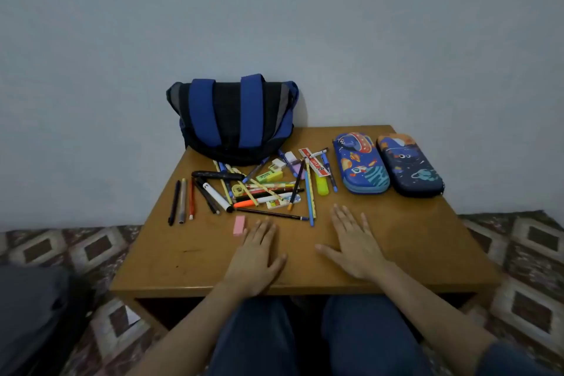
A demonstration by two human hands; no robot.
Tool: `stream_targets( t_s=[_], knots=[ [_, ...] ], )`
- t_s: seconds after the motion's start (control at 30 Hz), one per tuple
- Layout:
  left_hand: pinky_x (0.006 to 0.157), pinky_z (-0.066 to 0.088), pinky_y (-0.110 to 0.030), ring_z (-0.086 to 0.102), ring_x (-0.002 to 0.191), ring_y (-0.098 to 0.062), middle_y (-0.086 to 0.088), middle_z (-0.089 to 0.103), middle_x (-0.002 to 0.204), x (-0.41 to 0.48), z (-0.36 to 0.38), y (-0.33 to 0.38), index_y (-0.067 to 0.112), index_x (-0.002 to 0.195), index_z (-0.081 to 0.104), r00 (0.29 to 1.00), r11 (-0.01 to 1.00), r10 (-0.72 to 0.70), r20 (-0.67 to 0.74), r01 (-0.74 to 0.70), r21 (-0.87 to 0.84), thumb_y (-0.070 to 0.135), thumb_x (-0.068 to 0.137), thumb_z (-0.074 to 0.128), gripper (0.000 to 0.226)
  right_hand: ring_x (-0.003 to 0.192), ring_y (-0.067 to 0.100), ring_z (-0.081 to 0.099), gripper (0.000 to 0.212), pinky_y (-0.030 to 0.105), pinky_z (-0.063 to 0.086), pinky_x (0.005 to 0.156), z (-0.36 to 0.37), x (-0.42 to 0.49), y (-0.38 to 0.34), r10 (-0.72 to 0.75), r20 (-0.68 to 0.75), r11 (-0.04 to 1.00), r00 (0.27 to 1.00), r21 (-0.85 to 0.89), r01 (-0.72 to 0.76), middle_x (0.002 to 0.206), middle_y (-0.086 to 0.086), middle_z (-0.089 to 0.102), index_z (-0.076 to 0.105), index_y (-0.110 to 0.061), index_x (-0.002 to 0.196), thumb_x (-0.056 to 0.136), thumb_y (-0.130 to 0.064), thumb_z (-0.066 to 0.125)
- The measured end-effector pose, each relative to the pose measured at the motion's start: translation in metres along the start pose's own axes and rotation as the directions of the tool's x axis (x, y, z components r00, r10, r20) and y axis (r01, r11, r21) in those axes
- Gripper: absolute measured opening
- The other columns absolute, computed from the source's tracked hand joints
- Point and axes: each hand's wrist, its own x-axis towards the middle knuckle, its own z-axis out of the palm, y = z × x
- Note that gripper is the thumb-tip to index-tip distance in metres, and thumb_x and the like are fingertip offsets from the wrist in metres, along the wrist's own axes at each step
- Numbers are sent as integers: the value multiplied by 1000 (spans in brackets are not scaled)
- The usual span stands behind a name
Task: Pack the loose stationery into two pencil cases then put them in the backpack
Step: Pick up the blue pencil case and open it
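A heap of loose stationery (259, 188), with pens, pencils, markers and erasers, lies across the middle of the low wooden table (427, 247). A pink eraser (239, 225) lies apart at the near left. Two zipped pencil cases stand at the right: a bright blue one (360, 163) and a dark navy one (409, 165). A blue and black backpack (233, 119) leans against the wall at the table's back. My left hand (256, 256) and my right hand (354, 244) rest flat on the table, fingers straight, holding nothing.
Three pens (182, 201) lie side by side at the left of the heap. A patterned carpet (518, 253) surrounds the table. A dark bundle (33, 314) sits on the floor at the near left. My knees are under the table's front edge.
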Motion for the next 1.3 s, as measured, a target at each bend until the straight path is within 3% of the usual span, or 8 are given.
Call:
stream_targets(
  t_s=[0.23, 0.4, 0.8, 0.87, 0.93, 1.07, 1.17, 1.3],
  knots=[
    [115, -8, -30, -13, 144, -13, 2, -13, 158, 25, -2, 1, 19, 151, -2, 999, 998, -1, -48, 5, 69, 56, 95, 31, 75, 146, 14, -12, 86, 39, -11, 116, 6, 9, 1, -16, -30, 1000, 999, 9, 16, 159, -1, -9, -3, -15, 151, 89, -66, 30],
    [113, -10, -30, -15, 144, -13, 2, -12, 158, 40, 0, 1, 20, 150, -6, 1000, 998, 3, -31, -1, 63, 55, 95, 31, 75, 146, 13, -9, 129, 37, -9, 116, 13, 13, 5, -5, -45, 999, 999, 39, 7, 159, -3, -6, 1, -18, 151, 46, -93, -10],
    [111, -13, -25, -15, 143, -7, 4, -11, 158, 41, 13, -2, 18, 150, -7, 995, 1000, 1, -103, 1, 20, 57, 95, 26, 75, 145, 10, -11, 138, 34, -10, 116, 16, 12, 5, 13, -54, 999, 998, 43, -11, 159, -3, -7, -2, -15, 150, 37, -88, -31],
    [111, -12, -25, -14, 143, -8, 4, -9, 158, 42, 14, -3, 17, 150, -4, 993, 1000, 11, -115, -9, 21, 57, 95, 27, 75, 146, 10, -8, 134, 34, -8, 117, 13, 10, 3, 17, -34, 998, 999, 54, -15, 159, -4, -4, 2, -15, 151, 43, -90, -25],
    [112, -12, -25, -14, 144, -8, 4, -8, 158, 42, 14, -4, 18, 150, -4, 994, 1000, 13, -108, -10, 24, 56, 95, 27, 74, 146, 11, 1, 107, 34, 0, 118, 8, 11, 3, 11, -39, 997, 999, 71, -9, 159, -3, 6, 12, -15, 150, 70, -85, 0],
    [111, -12, -26, -14, 143, -8, 5, -9, 158, 41, 12, -2, 18, 150, -5, 995, 1000, 1, -98, 2, 30, 57, 95, 26, 75, 128, 19, 43, 52, 32, 32, 107, -21, 24, 9, 57, -238, 983, 969, 183, -13, 139, 7, 48, 47, -10, 134, 94, -41, 48],
    [111, -12, -25, -13, 144, -8, 5, -9, 158, 42, 11, -2, 18, 150, -4, 995, 1000, -1, -97, 3, 25, 57, 95, 27, 74, 117, 22, 49, 45, 33, 39, 98, -51, 52, 19, 157, -357, 979, 921, 179, -97, 125, 10, 55, 54, -6, 126, 91, -36, 54],
    [111, -11, -25, -12, 144, -9, 5, -7, 158, 42, 11, -2, 19, 150, -3, 995, 1000, -6, -103, 8, 20, 58, 94, 28, 75, 133, 34, 30, 66, 46, 34, 104, -75, 87, 32, 345, -274, 938, 898, 82, -336, 144, 17, 32, 35, -13, 140, 88, -50, 52]
  ],
)
